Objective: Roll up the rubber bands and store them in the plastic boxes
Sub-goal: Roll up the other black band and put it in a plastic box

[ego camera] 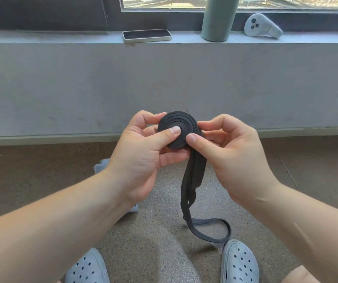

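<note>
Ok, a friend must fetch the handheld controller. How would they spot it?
Look along the grey concrete window ledge below the window. Right of the tall pale green cylindrical bottle lies the white plastic handheld controller. Unlike the flat rectangular device further left, it is curved, with dark round buttons on its face.

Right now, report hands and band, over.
Both on the coil: left hand and right hand pinching it. Partly rolled, loose tail hanging toward the floor. Box partly hidden behind left arm; nothing blocking.
</note>
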`<state>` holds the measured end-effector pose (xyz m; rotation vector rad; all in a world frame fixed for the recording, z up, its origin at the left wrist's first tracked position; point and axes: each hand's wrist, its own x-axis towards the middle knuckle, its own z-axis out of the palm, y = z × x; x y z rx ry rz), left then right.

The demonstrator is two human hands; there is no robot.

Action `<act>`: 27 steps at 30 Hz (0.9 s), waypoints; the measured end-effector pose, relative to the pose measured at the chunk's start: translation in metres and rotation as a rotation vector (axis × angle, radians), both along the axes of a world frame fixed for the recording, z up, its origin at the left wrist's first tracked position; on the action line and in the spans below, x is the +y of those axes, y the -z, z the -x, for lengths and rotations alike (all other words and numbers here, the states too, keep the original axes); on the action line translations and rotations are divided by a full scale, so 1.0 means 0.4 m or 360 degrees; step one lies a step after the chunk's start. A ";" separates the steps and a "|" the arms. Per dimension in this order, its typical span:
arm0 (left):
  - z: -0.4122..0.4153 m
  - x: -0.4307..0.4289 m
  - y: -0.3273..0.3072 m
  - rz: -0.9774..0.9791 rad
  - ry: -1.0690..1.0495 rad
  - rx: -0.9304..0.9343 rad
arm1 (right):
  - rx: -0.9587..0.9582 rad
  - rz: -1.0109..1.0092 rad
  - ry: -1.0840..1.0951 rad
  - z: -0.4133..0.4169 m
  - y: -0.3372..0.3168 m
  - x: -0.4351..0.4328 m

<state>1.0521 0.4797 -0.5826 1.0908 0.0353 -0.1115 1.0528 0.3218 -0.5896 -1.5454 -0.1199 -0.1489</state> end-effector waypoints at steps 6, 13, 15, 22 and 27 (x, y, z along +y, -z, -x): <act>-0.007 0.013 0.002 -0.0174 0.0139 0.0034 | 0.0028 0.0103 0.0001 -0.005 -0.004 -0.015; -0.054 0.064 -0.017 -0.0761 0.0377 -0.0053 | 0.0146 0.0277 -0.0240 -0.044 -0.039 -0.075; -0.056 0.068 -0.021 -0.0796 0.0493 -0.0080 | 0.0179 0.0290 -0.0351 -0.049 -0.042 -0.081; -0.045 0.059 -0.017 -0.0875 0.0712 -0.0131 | 0.0142 0.0418 -0.0538 -0.053 -0.032 -0.075; -0.037 0.049 -0.001 -0.0706 0.0571 -0.0078 | 0.0105 0.0509 -0.0418 -0.057 -0.024 -0.079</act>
